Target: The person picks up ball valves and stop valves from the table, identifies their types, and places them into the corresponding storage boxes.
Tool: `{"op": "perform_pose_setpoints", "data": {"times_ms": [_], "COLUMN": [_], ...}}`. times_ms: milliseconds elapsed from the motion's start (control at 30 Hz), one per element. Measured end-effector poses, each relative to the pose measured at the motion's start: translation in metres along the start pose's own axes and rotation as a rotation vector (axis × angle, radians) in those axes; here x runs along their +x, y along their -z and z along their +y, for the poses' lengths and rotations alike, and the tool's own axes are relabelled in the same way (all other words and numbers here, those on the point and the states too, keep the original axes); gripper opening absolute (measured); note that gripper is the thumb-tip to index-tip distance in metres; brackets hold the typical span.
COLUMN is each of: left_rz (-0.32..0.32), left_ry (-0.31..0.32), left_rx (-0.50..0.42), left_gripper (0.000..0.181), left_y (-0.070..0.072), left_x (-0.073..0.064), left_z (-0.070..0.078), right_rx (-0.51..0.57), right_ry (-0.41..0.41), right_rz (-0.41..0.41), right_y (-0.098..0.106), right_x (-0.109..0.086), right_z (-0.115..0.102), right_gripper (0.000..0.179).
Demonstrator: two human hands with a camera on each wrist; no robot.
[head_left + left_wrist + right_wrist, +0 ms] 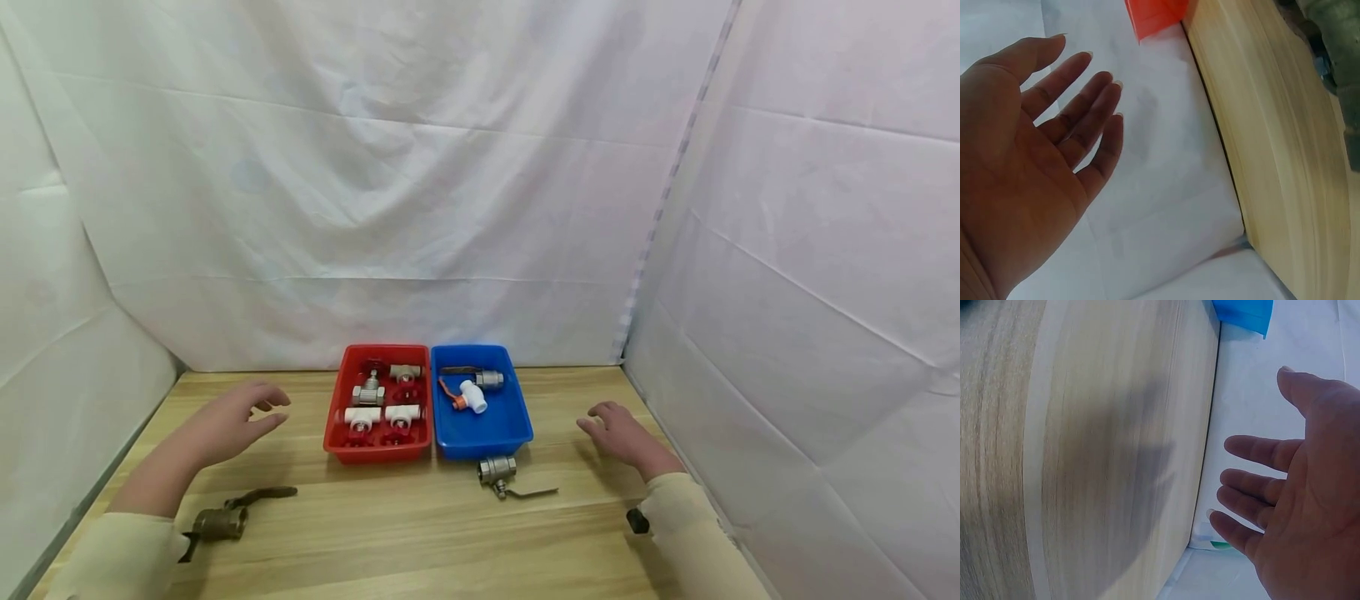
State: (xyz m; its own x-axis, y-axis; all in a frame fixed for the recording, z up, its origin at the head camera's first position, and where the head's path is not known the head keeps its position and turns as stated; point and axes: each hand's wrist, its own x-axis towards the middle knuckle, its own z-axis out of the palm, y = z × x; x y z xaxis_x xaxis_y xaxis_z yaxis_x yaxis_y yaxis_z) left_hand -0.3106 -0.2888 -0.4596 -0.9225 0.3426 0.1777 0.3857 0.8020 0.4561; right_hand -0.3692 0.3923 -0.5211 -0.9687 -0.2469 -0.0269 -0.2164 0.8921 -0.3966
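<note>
My left hand [234, 423] hovers over the table's left side, fingers relaxed and holding nothing. Below it lies a brass ball valve [220, 523] with a dark lever, partly behind the sleeve. My right hand [618, 432], also holding nothing, is above the right side with loosely bent fingers. Between the hands stand a red tray [378, 455] and a blue tray [480, 448], side by side. In the red one are several valves with red handwheels, some white [363, 417], some metal [368, 392]. The blue one holds a white valve with an orange lever [471, 397] and a metal lever valve [489, 380].
Just in front of the blue tray, a silver ball valve [497, 471] lies on the wooden table [420, 533], its lever pointing right. White cloth [390, 183] hangs behind the table and along both sides.
</note>
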Motion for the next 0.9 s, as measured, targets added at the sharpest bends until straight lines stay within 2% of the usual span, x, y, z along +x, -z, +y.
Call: {"op": "perform_pose_setpoints", "data": {"times_ms": [267,467,567,733,800,900], "left_rz": [0.017,-0.013,-0.075,-0.274,-0.335,-0.391], "left_ry": [0.054,0.072,0.117,0.231,0.263,0.296], "left_rx": [0.001,-0.031,-0.052,-0.116,-0.135,-0.148], "left_gripper": [0.026,0.026,0.036,0.054,0.055,0.052], "left_y": [0.009,0.008,0.009,0.007,0.003,-0.002], "left_x": [-0.014,-0.022,-0.024,-0.029,-0.032,-0.036], "left_z": [-0.01,-0.014,-0.015,-0.016,-0.015,-0.01], "right_rx": [-0.002,-0.003,-0.005,0.001,0.006,0.01], "right_ry": [0.013,0.011,0.007,-0.002,-0.007,-0.007], "right_rz": [0.011,0.01,0.005,-0.005,-0.006,-0.006], "right_y": [0.001,0.002,0.003,0.002,0.001,0.001], "right_x": [-0.001,-0.001,-0.001,0.0,0.0,0.0], "right_z": [0.0,0.0,0.0,0.0,-0.001,-0.002], "right_gripper": [0.067,0.067,0.066,0.067,0.067,0.068]}}
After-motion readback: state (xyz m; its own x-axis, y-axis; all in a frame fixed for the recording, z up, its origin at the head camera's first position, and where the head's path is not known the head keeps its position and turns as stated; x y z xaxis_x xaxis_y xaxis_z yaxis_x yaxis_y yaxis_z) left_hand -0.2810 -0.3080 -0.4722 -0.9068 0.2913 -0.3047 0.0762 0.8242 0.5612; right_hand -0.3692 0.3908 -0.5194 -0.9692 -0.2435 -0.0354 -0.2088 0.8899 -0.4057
